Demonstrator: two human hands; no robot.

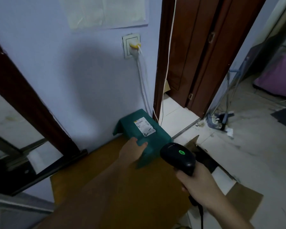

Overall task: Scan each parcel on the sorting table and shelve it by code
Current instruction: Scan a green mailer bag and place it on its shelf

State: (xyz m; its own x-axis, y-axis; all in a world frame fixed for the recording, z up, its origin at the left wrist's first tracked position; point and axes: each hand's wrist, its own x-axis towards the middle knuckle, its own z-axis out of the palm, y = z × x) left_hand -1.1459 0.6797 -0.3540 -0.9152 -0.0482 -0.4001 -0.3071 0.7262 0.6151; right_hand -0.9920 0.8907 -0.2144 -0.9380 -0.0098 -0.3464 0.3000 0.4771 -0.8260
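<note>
My left hand (132, 150) pinches the near edge of the green poly-bag parcel (144, 134) on the tabletop (92, 176); my right hand (196, 182) grips the barcode scanner (178, 156) just beside it. The parcel looks light, soft and slippery, so I'd grip its stiffer middle.

I'm in a home room used for parcel sorting. Above my hands, a pale blue wall (56, 63) carries a household socket (131, 46) with a plug in it. To their right, a dark wooden door (205, 55) opens onto a tiled floor (254, 154) with cardboard (244, 199) lying on it.
</note>
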